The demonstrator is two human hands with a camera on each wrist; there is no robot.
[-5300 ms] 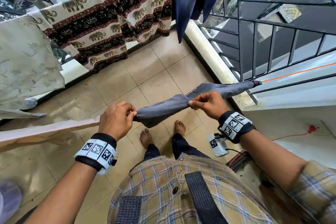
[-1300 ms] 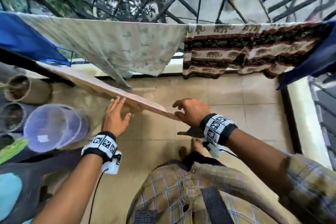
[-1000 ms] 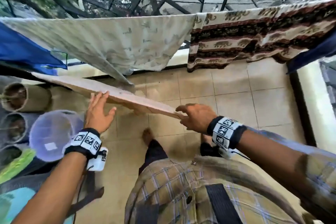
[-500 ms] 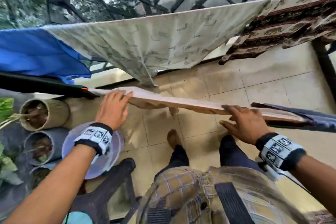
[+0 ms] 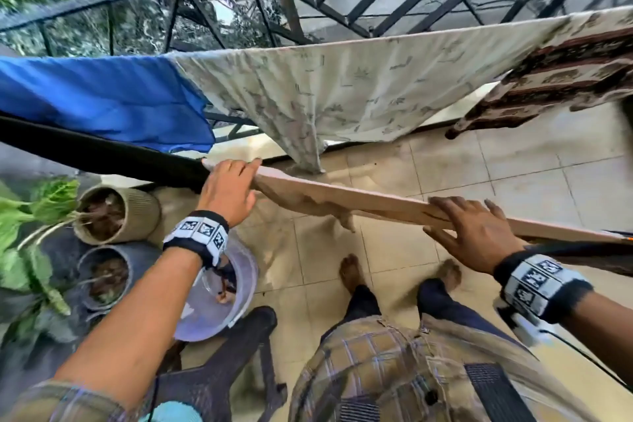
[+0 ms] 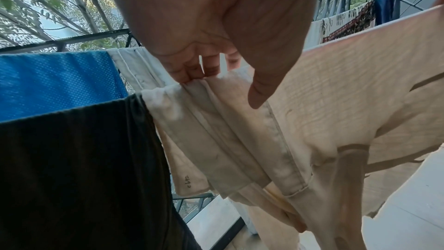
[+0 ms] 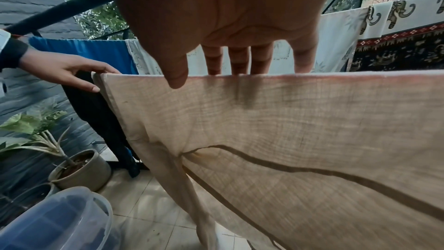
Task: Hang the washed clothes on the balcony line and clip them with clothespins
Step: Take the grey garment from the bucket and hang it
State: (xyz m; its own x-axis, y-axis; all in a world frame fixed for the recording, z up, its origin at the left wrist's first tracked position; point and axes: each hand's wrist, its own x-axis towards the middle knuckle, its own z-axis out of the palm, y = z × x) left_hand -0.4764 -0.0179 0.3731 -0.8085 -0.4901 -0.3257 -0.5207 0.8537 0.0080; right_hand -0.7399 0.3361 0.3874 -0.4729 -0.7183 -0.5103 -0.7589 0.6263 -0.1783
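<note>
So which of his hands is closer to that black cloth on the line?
Left. The left hand rests on the beige cloth right at the black cloth; the right hand is further along the beige cloth.

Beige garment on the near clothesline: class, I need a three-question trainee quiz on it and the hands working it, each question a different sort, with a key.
1. True or false: a clothespin already clips the beige garment.
2. Which garment hangs directly beside the left hand on the same line? A) black garment B) elephant-print cloth C) blue cloth
3. Fill in: the right hand lies on the garment's top fold with fingers ____.

Key: 1 false, none is visible; 2 A; 3 straight.
</note>
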